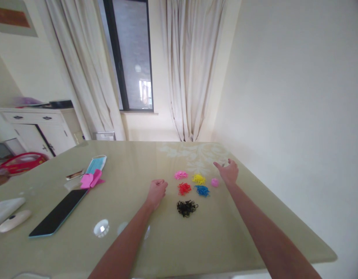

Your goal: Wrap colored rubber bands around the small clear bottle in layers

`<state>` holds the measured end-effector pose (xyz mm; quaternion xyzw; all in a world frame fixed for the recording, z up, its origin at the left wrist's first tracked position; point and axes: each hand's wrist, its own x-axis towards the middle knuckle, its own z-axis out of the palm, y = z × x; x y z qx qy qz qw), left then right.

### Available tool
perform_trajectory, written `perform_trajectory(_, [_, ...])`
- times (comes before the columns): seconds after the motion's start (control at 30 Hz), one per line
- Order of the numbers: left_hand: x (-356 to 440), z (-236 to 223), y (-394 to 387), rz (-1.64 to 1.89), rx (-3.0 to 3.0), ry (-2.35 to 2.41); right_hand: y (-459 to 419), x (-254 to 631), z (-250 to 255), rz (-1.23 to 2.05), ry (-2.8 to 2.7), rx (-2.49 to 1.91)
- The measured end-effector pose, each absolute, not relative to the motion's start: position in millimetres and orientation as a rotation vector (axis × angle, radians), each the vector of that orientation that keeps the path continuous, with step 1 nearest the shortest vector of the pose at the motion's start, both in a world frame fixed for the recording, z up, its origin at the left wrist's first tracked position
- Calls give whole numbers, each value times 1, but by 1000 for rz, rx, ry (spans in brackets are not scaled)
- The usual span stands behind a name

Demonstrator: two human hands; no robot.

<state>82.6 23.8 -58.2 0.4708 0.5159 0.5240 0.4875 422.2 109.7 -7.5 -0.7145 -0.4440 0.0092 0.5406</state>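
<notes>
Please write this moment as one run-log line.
left hand: curled, left of red pile | right hand: part-open, near round pink item

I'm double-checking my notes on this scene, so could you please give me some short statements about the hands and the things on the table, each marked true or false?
1. The left hand is curled, with its fingers folded in. True.
2. The black pile lies nearer the person than the red pile. True.
3. The left hand is on top of the black pile. False: it is apart from that pile, to the left of the red pile.
4. The right hand has its thumb held out away from the fingers. True.
5. The face mask lies to the right of the right hand. False: it lies on the left part of the table.
</notes>
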Motion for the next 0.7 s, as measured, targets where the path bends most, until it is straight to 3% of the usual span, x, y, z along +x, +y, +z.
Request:
perform_trajectory(0.27, [83,-46,14,1332,1502,1289,87,378,14,56,-1281,-1421])
perform_trajectory(0.47, [75,-24,-7,1417,2169,1221,27,287,14,532,-1866,-892])
perform_trajectory(0.7, [68,-23,-4,1367,2352,1308,11,292,-1,802,-1871,-879])
